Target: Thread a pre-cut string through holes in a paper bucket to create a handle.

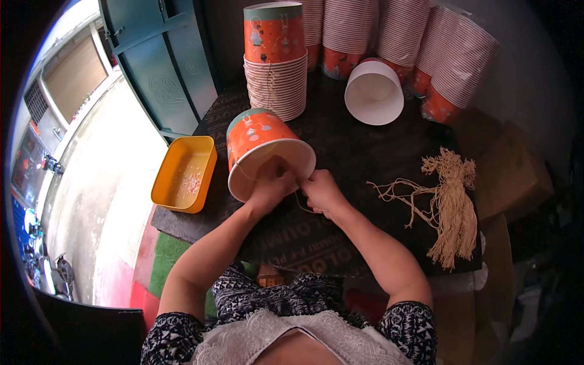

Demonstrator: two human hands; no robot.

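Observation:
An orange paper bucket (258, 129) with a green band lies tilted on the table, its white-rimmed mouth facing me. My left hand (271, 186) reaches into that mouth with fingers curled together; what they pinch is hidden. At the rim's lower right, my right hand (323, 193) is closed on a thin beige string (299, 202), which hangs in a loop between my hands. Another stretch of string shows at the left side of the rim. Behind the bucket stands a nested stack of matching paper buckets (275, 82), upside down, with string hanging over their rims.
At left, a yellow plastic tub (176, 173) holds small pinkish-white bits. A bundle of beige strings (455, 213) lies at right. Another bucket (374, 94) shows its white inside before several plastic-wrapped bucket stacks (459, 61). The dark table (347, 146) ends near my lap.

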